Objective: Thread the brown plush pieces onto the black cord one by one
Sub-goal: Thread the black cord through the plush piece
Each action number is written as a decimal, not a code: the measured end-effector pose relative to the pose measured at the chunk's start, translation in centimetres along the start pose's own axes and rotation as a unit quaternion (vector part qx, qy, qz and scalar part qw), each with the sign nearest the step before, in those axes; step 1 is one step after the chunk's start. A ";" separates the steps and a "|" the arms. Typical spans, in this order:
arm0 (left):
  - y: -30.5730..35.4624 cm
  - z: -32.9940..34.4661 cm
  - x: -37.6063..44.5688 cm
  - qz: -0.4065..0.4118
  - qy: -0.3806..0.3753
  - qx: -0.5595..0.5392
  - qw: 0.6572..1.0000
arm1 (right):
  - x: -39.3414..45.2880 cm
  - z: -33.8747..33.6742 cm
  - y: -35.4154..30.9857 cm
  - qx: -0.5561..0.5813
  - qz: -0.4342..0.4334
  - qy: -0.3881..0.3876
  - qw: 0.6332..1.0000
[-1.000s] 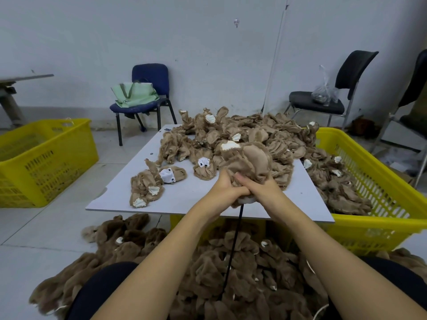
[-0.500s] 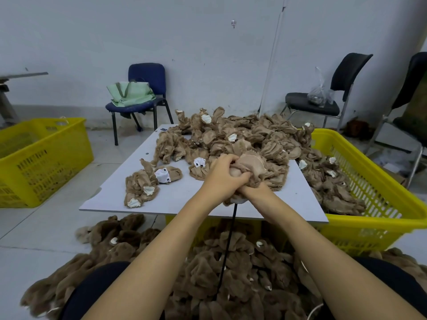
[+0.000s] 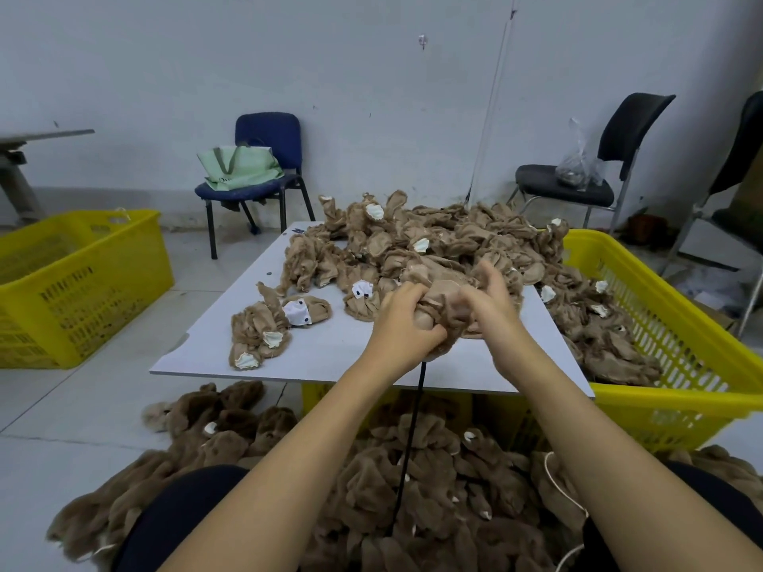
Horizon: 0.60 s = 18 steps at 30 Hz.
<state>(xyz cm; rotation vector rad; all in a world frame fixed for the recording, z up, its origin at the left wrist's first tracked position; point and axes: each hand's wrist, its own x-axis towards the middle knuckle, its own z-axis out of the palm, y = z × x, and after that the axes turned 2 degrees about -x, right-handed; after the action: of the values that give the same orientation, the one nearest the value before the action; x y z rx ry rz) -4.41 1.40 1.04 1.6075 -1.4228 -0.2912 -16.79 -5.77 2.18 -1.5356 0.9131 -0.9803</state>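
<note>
Both hands at the white board's [image 3: 330, 353] near edge; left hand [image 3: 402, 328] curls tight round a brown plush piece [image 3: 437, 299], right hand [image 3: 491, 307] pinches its far side (fingers bent into the fabric); black cord [image 3: 413, 439] drops from under it, down past the board into the floor pile [image 3: 433, 489].

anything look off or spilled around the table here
Yes. Brown plush pieces spill off the white board's right edge into the yellow basket, and the board's front left edge has a chipped notch. Both hands, left hand and right hand, grip one piece.
</note>
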 end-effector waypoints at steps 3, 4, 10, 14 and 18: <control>-0.3 1.0 0.5 0.015 -0.026 0.036 0.999 | -0.3 1.0 -1.1 -0.122 -0.219 -0.085 0.964; -0.4 1.3 0.8 0.022 -0.039 0.081 0.996 | -0.4 1.3 -1.0 -0.175 -0.241 -0.123 0.947; -1.6 2.3 -0.9 -0.012 -0.011 -0.018 1.000 | -0.4 2.2 1.1 -0.201 -0.213 -0.042 0.955; -2.4 3.1 -2.0 -0.037 -0.031 -0.116 0.992 | -0.8 2.1 2.4 -0.071 -0.124 -0.005 0.990; -2.7 3.1 -2.2 -0.029 -0.027 -0.107 0.993 | -1.2 2.5 2.9 0.018 -0.087 0.016 0.996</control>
<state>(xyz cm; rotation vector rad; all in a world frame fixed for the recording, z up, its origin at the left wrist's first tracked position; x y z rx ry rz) -5.52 1.53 -3.50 1.4763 -1.3387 -0.5081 -15.11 -4.29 -1.07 -1.5925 0.7899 -1.1428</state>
